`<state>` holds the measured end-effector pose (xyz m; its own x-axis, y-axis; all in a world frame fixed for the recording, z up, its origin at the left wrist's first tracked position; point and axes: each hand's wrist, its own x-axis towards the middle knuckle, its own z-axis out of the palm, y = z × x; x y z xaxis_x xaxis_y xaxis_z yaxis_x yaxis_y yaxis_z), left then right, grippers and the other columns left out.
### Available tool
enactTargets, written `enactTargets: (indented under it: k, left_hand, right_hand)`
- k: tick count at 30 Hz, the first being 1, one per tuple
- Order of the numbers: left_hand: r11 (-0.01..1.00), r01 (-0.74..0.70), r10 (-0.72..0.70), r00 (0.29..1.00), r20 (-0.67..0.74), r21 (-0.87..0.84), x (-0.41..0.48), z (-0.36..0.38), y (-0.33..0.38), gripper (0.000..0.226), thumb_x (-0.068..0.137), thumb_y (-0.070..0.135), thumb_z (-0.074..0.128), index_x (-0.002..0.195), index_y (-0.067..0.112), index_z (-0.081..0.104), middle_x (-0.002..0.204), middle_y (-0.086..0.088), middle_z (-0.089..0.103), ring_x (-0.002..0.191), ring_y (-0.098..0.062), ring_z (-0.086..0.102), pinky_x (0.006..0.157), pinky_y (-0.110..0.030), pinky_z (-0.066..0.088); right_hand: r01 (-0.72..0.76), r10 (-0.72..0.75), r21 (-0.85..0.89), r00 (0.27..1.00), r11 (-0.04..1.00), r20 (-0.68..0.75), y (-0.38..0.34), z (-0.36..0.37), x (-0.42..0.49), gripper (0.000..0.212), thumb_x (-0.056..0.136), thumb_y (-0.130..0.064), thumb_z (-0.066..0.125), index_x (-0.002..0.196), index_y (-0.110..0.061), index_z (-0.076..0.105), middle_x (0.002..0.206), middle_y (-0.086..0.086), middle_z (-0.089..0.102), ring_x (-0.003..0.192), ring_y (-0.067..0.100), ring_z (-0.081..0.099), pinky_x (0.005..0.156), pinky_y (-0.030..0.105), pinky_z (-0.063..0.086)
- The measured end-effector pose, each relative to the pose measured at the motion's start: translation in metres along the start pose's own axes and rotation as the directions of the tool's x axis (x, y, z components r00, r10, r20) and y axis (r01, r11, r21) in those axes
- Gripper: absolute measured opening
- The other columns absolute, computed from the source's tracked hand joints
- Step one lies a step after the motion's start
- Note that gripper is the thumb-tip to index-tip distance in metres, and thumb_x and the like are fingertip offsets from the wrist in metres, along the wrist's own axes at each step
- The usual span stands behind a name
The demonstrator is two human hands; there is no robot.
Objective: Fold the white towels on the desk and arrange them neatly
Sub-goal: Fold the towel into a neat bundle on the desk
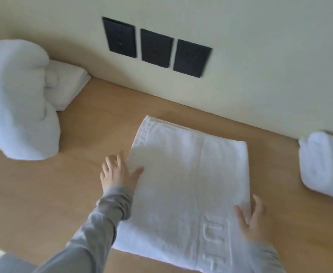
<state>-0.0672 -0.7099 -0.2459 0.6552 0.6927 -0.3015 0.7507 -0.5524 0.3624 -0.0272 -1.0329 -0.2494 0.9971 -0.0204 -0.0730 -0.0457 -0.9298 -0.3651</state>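
The towel (187, 174) at the centre is seen to be white terry cloth, looped and matt, with a raised woven border and embossed lettering toward five o'clock. The same fluffy cloth is shown by the heap (18, 99) at nine o'clock, the folded stack (67, 85) at ten o'clock and the roll (323, 166) at three o'clock. The desk (43, 194) is surfaced in pale wood grain, smooth with a low sheen. The wall (260, 56) is painted matt cream. The socket plates (156, 48) at twelve o'clock appear to be dark matt plastic. The sleeve (102, 223) at seven o'clock is of grey knitted fabric.
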Motion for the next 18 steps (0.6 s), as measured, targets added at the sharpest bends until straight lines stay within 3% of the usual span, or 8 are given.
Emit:
enactTargets:
  k: [2,4,5,7,9,12,15,18]
  left_hand:
    - [0.948,-0.271,0.29,0.952,-0.098,0.165,-0.029,0.014,0.004,0.073,0.083,0.049,0.059,0.142,0.013,0.037,0.143,-0.017,0.04,0.126,-0.038,0.043,0.099,-0.048,0.039]
    - [0.801,-0.57,0.581,0.814,-0.007,0.186,-0.063,0.029,0.004,0.067,0.091,0.054,0.038,0.143,0.012,0.037,0.149,-0.011,0.035,0.134,-0.033,0.038,0.108,-0.047,0.033]
    - [0.732,-0.65,0.648,0.757,0.083,0.204,-0.075,0.033,-0.002,0.066,0.093,0.055,0.024,0.143,0.013,0.035,0.151,-0.007,0.031,0.137,-0.029,0.034,0.111,-0.046,0.025]
    - [0.661,-0.711,0.678,0.703,0.215,0.239,-0.077,0.032,-0.023,0.067,0.094,0.054,0.009,0.146,0.017,0.028,0.154,-0.001,0.024,0.14,-0.024,0.027,0.11,-0.041,0.017]
    - [0.59,-0.76,0.728,0.646,0.228,0.27,-0.065,0.026,-0.051,0.066,0.095,0.053,0.009,0.148,0.016,0.023,0.155,-0.001,0.021,0.142,-0.02,0.022,0.111,-0.04,0.016]
    - [0.533,-0.804,0.758,0.592,0.273,0.263,-0.051,0.018,-0.07,0.068,0.095,0.054,0.012,0.146,0.01,0.025,0.155,-0.005,0.022,0.143,-0.018,0.017,0.114,-0.041,0.014]
    - [0.472,-0.83,0.752,0.556,0.355,0.298,-0.05,0.01,-0.071,0.078,0.092,0.062,0.015,0.144,0.006,0.028,0.153,-0.01,0.024,0.142,-0.026,0.023,0.113,-0.044,0.015]
    - [0.223,-0.917,0.802,0.365,0.473,0.33,-0.05,0.0,-0.082,0.089,0.084,0.072,0.025,0.144,0.007,0.03,0.153,-0.013,0.026,0.138,-0.032,0.029,0.11,-0.049,0.019]
  right_hand:
    - [0.185,-0.189,-0.075,0.981,0.98,-0.047,-0.026,0.008,-0.017,0.074,0.086,-0.053,0.031,0.122,0.009,0.052,0.125,0.028,0.055,0.115,0.044,0.054,0.095,0.048,0.04]
    - [0.38,-0.376,-0.096,0.925,0.92,0.061,-0.054,0.027,-0.038,0.06,0.088,-0.041,0.033,0.133,-0.004,0.047,0.141,0.014,0.046,0.134,0.03,0.036,0.105,0.043,0.024]
    - [0.453,-0.44,-0.132,0.891,0.882,0.113,-0.06,0.036,-0.047,0.059,0.089,-0.04,0.031,0.137,-0.009,0.043,0.145,0.007,0.04,0.139,0.022,0.027,0.107,0.044,0.018]
    - [0.486,-0.451,-0.186,0.869,0.854,0.202,-0.05,0.046,-0.057,0.059,0.092,-0.042,0.025,0.143,-0.013,0.031,0.152,0.0,0.027,0.142,0.011,0.011,0.11,0.043,0.012]
    - [0.449,-0.405,-0.195,0.885,0.872,0.229,-0.026,0.04,-0.06,0.059,0.096,-0.043,0.015,0.145,-0.012,0.024,0.154,-0.001,0.021,0.143,0.012,0.004,0.113,0.041,0.009]
    - [0.483,-0.431,-0.212,0.867,0.849,0.25,-0.006,0.028,-0.063,0.061,0.098,-0.042,0.009,0.141,-0.006,0.031,0.15,0.006,0.03,0.142,0.016,0.012,0.113,0.038,0.014]
    - [0.572,-0.489,-0.228,0.806,0.788,0.333,0.003,0.017,-0.069,0.069,0.095,-0.052,0.019,0.14,-0.003,0.034,0.15,0.01,0.03,0.141,0.02,0.018,0.111,0.041,0.019]
    - [0.693,-0.564,-0.26,0.707,0.672,0.426,0.023,0.004,-0.081,0.084,0.084,-0.066,0.035,0.142,-0.005,0.033,0.152,0.008,0.027,0.141,0.02,0.017,0.109,0.046,0.02]
